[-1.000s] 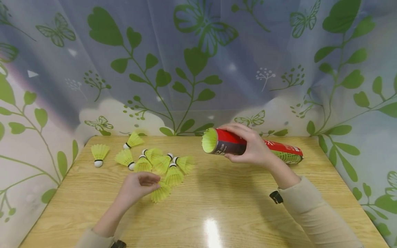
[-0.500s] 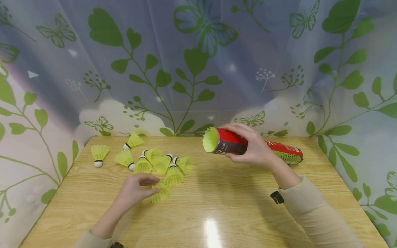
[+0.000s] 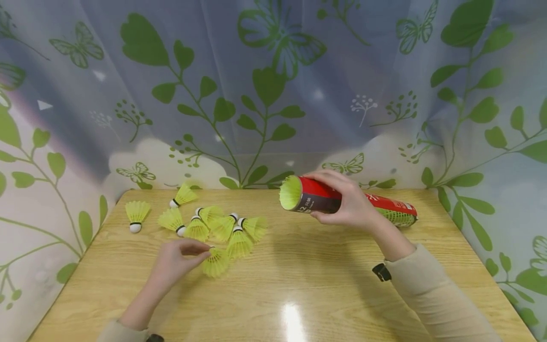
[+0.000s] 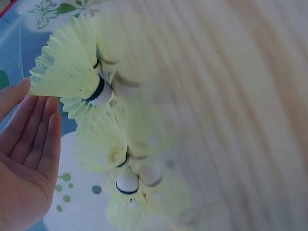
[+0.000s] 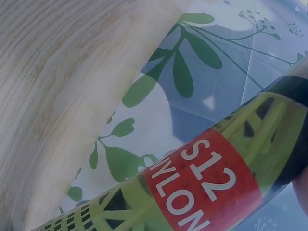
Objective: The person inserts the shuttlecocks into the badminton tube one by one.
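Observation:
My left hand [image 3: 173, 266] pinches a yellow shuttlecock [image 3: 215, 263] between thumb and fingertips, low over the table. Its cork end is mostly hidden by the fingers. In the left wrist view, the thumb tip is right at the skirt edge of a shuttlecock [image 4: 67, 72]. My right hand [image 3: 346, 199] grips a red and dark shuttlecock tube [image 3: 318, 195] round its middle. The tube slants, its open mouth raised toward the left. A yellow skirt [image 3: 290, 192] fills that mouth. In the right wrist view, more yellow skirts show through the clear wall of the tube beside its red label [image 5: 202, 183].
Several loose shuttlecocks [image 3: 224, 227] lie bunched on the wooden table [image 3: 342, 294], just beyond my left hand. Farther left lie one shuttlecock [image 3: 137, 214] on its own and another [image 3: 183, 194] near the back edge. A patterned curtain [image 3: 273, 95] hangs behind the table.
My left fingers have parted and closed again on the shuttlecock, which has shifted slightly left with the hand. The right hand and tube stay almost still.

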